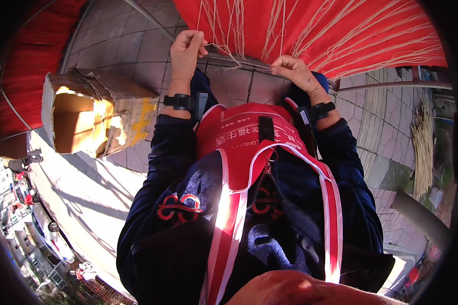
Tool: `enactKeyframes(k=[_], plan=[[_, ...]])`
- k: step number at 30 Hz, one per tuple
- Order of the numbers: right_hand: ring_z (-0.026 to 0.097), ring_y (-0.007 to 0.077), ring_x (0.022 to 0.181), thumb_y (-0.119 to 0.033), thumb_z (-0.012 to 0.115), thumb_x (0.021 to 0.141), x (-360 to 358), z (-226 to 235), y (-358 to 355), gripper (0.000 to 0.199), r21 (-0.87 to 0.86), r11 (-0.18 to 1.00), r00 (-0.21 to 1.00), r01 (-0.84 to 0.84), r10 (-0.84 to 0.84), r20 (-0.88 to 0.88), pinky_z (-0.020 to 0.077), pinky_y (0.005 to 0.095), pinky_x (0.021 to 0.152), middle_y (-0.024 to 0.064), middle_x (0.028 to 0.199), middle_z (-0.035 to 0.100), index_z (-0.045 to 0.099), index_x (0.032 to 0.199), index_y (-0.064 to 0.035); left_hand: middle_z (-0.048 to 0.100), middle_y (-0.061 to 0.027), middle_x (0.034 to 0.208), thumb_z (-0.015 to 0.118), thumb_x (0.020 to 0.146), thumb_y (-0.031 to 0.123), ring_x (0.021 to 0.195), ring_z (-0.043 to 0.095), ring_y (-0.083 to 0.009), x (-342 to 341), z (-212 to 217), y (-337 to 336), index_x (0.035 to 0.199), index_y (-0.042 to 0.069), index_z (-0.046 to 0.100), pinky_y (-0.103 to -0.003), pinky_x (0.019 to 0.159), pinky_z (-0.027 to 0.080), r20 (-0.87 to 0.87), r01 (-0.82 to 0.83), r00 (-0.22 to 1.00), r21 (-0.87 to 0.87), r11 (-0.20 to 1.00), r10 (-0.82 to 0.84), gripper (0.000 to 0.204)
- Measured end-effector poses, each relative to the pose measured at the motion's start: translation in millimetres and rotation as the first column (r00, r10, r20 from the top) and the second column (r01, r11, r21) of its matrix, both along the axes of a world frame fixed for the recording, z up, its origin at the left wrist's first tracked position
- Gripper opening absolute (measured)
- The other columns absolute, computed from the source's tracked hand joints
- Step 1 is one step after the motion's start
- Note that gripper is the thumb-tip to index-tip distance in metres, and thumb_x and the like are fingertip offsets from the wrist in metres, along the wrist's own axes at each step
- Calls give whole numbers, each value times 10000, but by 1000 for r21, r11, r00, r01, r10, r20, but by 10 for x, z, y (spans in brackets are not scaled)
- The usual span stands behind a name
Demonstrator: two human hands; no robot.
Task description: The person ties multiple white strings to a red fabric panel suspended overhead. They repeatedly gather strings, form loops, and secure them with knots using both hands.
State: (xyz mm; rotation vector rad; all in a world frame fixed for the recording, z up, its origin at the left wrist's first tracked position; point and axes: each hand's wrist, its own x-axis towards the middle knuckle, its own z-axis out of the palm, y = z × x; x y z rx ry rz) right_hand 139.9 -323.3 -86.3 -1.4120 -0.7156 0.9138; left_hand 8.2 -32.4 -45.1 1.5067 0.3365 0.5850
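A wide sheet of red cloth (331, 25) is stretched out at the far side, with bunches of long cream threads (234, 30) lying across it and hanging past its near edge. At the cloth's near left corner, my left hand (187, 53) is closed, thumb against curled fingers, on a thin thread that runs up over the red. My right hand (297, 73) pinches another thread between thumb and forefinger at the near edge. That thread rises nearly straight from the fingertips. The fingers' exact grip is small and partly hidden.
A worn cardboard box (102, 114) stands open on the paving to the left. Beyond it hangs more red cloth (38, 66). A metal bar (397, 86) runs along the cloth's near edge. Thin sticks (422, 147) lie in a bundle at right, near a grey tube (420, 216).
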Motion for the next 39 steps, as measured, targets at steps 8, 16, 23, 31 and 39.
enactKeyframes(k=[8,16,23,31,39], plan=[[581,105,966,-158,632,894,81,-439,93,171,-159,986,996,-41,53,66,447,251,898,19,1017,643,664,996,-25,648,-11,836,636,880,103,718,590,-54,115,-113,-356,969,22,639,-211,574,489,-283,273,933,158,949,-221,121],[612,155,989,-286,497,981,150,-486,-37,296,-243,969,995,47,-68,-79,485,309,892,79,1117,640,616,1086,-35,663,-70,930,550,955,175,758,645,-123,136,-183,-352,1010,12,618,-244,678,508,-20,200,978,-151,968,-206,185],[654,197,860,-263,448,997,355,-385,-322,267,56,907,847,418,-367,-384,536,319,809,119,1012,664,579,1046,-36,669,-126,913,516,966,162,778,669,-216,91,-159,36,988,24,568,-302,690,542,190,81,982,-399,913,-5,149],[647,248,911,-232,452,983,773,-323,-950,232,258,603,633,755,-567,-528,529,377,846,153,1045,652,574,1044,-45,662,-141,899,535,946,129,781,667,-237,-116,180,518,975,5,572,-330,699,559,235,-200,931,-313,928,280,132],[662,224,862,-224,443,990,815,-31,-1119,230,400,489,626,775,-512,-588,550,343,797,156,1032,665,582,1044,-49,660,-138,873,539,943,126,737,661,-213,-145,434,451,967,-5,568,-310,672,556,223,-307,910,-199,931,348,136]])
